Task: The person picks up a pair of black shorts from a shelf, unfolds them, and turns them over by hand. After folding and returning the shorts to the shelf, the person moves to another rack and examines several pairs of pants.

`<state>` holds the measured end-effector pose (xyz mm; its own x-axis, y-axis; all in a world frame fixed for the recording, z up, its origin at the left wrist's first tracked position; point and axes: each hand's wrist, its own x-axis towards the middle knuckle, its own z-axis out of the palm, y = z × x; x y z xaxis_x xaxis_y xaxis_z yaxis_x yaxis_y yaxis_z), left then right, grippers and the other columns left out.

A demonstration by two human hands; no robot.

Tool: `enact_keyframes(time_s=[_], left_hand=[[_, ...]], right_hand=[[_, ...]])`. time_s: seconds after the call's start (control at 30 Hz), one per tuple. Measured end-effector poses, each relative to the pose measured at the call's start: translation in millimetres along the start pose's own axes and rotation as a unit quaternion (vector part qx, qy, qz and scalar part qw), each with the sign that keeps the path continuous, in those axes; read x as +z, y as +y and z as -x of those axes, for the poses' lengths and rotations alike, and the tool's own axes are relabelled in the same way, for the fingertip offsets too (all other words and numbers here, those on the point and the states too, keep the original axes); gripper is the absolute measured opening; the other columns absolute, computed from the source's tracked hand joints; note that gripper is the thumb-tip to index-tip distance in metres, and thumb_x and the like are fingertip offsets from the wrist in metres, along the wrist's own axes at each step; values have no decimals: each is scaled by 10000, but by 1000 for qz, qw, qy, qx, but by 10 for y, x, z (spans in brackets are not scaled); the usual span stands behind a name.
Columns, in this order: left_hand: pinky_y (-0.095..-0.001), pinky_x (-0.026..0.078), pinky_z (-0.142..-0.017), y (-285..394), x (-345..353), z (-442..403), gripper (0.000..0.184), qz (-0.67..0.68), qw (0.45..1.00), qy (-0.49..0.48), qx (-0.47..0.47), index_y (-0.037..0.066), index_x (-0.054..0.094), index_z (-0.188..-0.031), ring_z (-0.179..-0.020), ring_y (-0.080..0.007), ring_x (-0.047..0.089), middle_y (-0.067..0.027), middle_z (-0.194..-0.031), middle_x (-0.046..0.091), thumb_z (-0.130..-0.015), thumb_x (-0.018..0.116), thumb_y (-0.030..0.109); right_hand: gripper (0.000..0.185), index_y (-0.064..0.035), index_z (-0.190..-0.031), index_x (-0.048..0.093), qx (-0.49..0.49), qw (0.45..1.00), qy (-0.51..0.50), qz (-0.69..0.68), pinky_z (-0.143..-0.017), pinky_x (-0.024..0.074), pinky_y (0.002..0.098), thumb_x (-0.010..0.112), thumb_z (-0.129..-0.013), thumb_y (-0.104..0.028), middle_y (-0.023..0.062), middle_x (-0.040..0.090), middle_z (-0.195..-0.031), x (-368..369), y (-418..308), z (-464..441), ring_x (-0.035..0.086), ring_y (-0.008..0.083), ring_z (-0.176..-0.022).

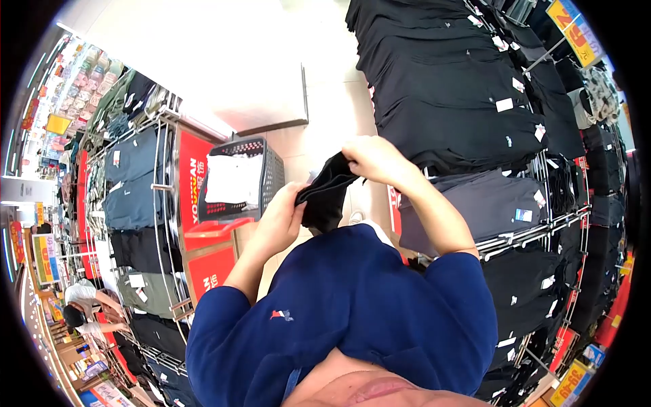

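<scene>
A black folded garment, probably trousers, hangs in front of my chest between my two hands. My left hand grips its near left edge, thumb on top. My right hand is closed on its upper right edge, fingers curled over the cloth. The garment's lower part drops out of sight behind my blue shirt. Just left of my left hand stands a dark grey plastic basket with white cloth in it. Beside my right forearm, dark grey trousers with tags lie on a rack.
Rows of black trousers with white tags fill the rack on my right. On the left, another rack holds blue trousers beside red panels. A white block stands ahead. Another person bends over the left rack.
</scene>
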<state>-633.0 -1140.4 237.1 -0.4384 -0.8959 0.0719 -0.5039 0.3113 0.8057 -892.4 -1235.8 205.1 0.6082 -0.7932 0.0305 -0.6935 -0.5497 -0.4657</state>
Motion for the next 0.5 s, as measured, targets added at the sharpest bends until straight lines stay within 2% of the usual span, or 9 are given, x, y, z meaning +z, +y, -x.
enact_keyframes(time_s=[0.07, 0.1, 0.23, 0.37, 0.43, 0.5], left_hand=[[-429, 477, -944, -51, -34, -169, 306, -5, 1000, 23, -6, -16, 536, -1229, -1050, -421, 592, -226, -1085, 595, -924, 536, -34], [-430, 480, -939, -59, -49, -258, 314, -28, 999, 27, 13, -14, 534, -1230, -1043, -420, 595, -226, -1085, 595, -917, 542, -41], [-437, 485, -919, 25, -92, -733, 359, -36, 997, 18, 71, -5, 522, -1242, -1032, -424, 592, -228, -1086, 592, -891, 557, -72], [-459, 481, -882, 28, -117, -1208, 405, -61, 988, 21, 140, 8, 514, -1254, -1002, -432, 580, -225, -1052, 579, -865, 564, -94], [-461, 479, -876, -5, -158, -1440, 411, -52, 987, 17, 150, 9, 515, -1251, -998, -430, 580, -223, -1049, 579, -857, 565, -97], [-462, 478, -871, -84, -185, -1653, 416, -38, 986, 13, 160, 9, 516, -1248, -994, -429, 581, -220, -1046, 579, -849, 567, -99]], right_hand=[[144, 0, -776, 562, 32, 994, 68, -76, -663, 494, 429, 690, -717, -34, 168, 598, -767, -349, 197, 9, 618, 369, -741], [186, 8, -771, 503, 16, 992, 72, -100, -645, 471, 425, 679, -713, -14, 177, 554, -736, -472, 266, 9, 575, 374, -693], [174, 8, -803, 525, 12, 989, 111, -100, -651, 480, 412, 674, -713, 6, 172, 562, -755, -804, 534, -97, 589, 369, -712], [176, -20, -823, 559, 20, 988, 142, -57, -679, 507, 409, 723, -762, -41, 140, 597, -833, -996, 665, -190, 627, 362, -749], [209, -40, -821, 589, 30, 991, 118, 62, -698, 531, 416, 772, -774, -130, 119, 617, -876, -1064, 677, -268, 655, 349, -784], [227, -45, -833, 599, 42, 991, 92, 82, -702, 536, 419, 782, -772, -165, 115, 622, -882, -1003, 828, -422, 663, 343, -797]])
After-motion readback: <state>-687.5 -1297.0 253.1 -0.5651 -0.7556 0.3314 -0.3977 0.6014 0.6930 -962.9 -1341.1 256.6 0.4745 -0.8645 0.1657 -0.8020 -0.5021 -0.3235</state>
